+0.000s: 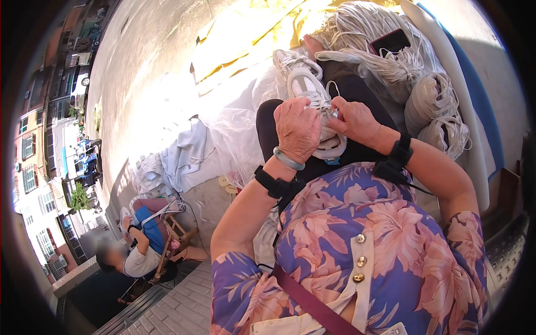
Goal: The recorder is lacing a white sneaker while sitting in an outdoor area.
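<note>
Shoe (pixel 304 84), white and laced, rests on the dark-trousered lap (pixel 269 125) as I watch remotely. I see the left hand (pixel 297 127), grip clamped on the laces (pixel 319 100), and the right hand (pixel 360 121) pinching them too.

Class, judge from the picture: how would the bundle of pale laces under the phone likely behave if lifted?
The bundle of laces would probably sag and flop, since its thin strands lie in soft, curving bunches. It may tangle, as many strands cross loosely. The phone on top looks unfastened, so it could slide off if the bundle tilted.
</note>
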The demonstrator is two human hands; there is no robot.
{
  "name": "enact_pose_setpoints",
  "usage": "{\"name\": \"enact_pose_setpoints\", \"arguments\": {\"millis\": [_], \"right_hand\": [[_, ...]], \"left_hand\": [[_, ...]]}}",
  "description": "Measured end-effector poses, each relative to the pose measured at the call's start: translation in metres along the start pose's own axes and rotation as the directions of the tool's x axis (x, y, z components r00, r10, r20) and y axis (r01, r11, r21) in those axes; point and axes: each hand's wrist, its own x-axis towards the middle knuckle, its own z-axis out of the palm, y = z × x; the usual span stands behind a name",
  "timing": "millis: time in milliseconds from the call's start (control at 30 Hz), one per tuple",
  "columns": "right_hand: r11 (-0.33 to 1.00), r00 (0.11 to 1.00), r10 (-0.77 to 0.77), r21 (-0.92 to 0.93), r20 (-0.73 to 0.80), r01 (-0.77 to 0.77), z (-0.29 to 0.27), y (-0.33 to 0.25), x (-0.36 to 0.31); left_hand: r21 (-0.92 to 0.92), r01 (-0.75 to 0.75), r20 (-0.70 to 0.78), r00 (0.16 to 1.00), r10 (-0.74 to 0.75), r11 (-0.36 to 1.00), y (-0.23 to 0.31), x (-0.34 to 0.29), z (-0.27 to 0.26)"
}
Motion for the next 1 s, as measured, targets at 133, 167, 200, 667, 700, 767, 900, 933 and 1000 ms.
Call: {"name": "enact_pose_setpoints", "arguments": {"millis": [133,167,200,667,700,767,900,933,1000], "right_hand": [[0.995,1.000,0.018,-0.100,0.012,-0.016,0.003,-0.001,0.000],[0.995,1.000,0.021,-0.100,0.010,-0.020,0.004,-0.001,0.000],[0.994,1.000,0.019,-0.108,-0.004,-0.020,0.005,-0.001,-0.001],[0.994,0.999,-0.032,0.099,-0.035,0.036,0.007,0.017,0.000],[0.990,1.000,-0.005,0.141,-0.014,0.007,0.005,0.013,-0.002],[0.983,1.000,0.023,0.182,0.006,-0.024,0.003,0.007,-0.004],[0.982,0.996,0.087,0.165,0.037,-0.092,0.001,0.010,-0.006],[0.975,0.991,0.124,0.178,0.051,-0.131,0.001,0.013,-0.007],[0.966,0.987,0.154,0.204,0.049,-0.161,0.000,0.014,-0.007]], "left_hand": [[0.030,-0.077,0.160,0.985,0.071,0.997,0.005,-0.005,0.017],[0.027,-0.079,0.162,0.984,0.073,0.997,0.004,-0.007,0.019],[0.046,-0.060,0.165,0.985,0.051,0.997,0.003,-0.007,0.021],[0.051,0.032,0.162,0.986,-0.040,0.998,0.007,-0.003,0.042],[0.076,0.037,0.199,0.979,-0.052,0.996,0.007,-0.002,0.039],[0.098,0.040,0.236,0.970,-0.062,0.994,0.012,0.001,0.028],[0.184,-0.044,0.287,0.958,-0.010,0.982,0.009,-0.007,-0.018],[0.204,-0.028,0.294,0.955,-0.034,0.979,0.005,-0.012,-0.028],[0.276,0.091,0.292,0.941,-0.174,0.957,-0.013,-0.034,-0.052]]}}
